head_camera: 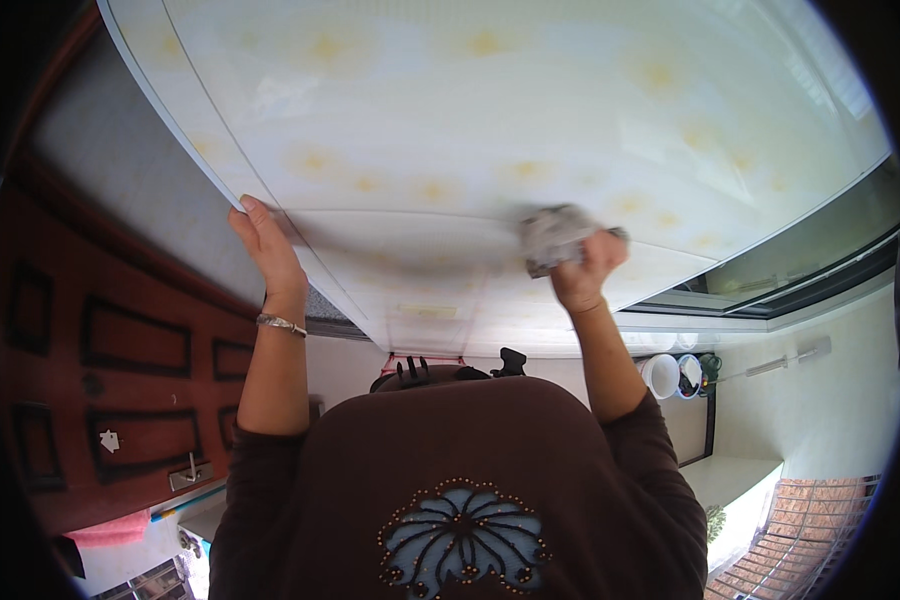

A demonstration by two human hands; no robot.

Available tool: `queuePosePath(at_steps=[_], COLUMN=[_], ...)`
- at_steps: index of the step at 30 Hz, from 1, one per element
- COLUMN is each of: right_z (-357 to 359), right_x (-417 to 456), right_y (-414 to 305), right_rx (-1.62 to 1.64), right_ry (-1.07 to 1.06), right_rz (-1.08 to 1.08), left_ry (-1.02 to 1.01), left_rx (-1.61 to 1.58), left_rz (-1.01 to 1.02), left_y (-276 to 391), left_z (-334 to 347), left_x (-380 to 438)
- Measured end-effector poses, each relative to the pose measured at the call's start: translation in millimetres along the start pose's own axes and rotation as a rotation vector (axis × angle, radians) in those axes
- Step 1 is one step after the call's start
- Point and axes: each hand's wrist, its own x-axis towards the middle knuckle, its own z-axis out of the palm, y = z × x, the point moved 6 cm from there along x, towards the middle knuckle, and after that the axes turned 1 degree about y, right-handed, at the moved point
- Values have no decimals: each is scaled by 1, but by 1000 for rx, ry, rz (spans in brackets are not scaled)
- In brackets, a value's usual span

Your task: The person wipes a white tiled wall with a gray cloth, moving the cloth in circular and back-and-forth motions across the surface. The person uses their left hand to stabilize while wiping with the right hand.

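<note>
A glossy white wall panel point(420, 112) with pale yellow flower patterns fills the upper middle of the view. My right hand point(591, 270) grasps a crumpled greyish cloth point(553, 234), which lies against the panel surface right of centre; both are slightly blurred. At the panel's left side, my left hand point(276, 259) curls over the vertical edge point(214, 178), with a silver-coloured bracelet point(281, 324) at its wrist. Some of its fingers are hidden. A thin horizontal seam crosses the panel between my hands.
To the left is a reddish-brown door point(139, 390) with a lever handle point(193, 474). A dark-framed window point(757, 289) borders the panel at right. Below it stand a white bucket point(660, 376) and a blue-rimmed bucket point(690, 373). A wire grille point(802, 536) covers an opening at lower right.
</note>
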Motion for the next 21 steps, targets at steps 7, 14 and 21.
queuePosePath(at_steps=[7, 14, 21], right_z=[4, 24, -64], right_x=[25, -1, -52], right_y=[-35, -41, 96], right_rx=[8, -14, -563], right_ry=[280, 30, 397], right_rz=[-334, -259, 498], left_ry=[136, 61, 122], left_rx=[66, 13, 43], left_rz=[-28, -9, 67], left_y=[-28, 4, 5], left_z=[-6, 2, 6], left_x=[11, 3, -1])
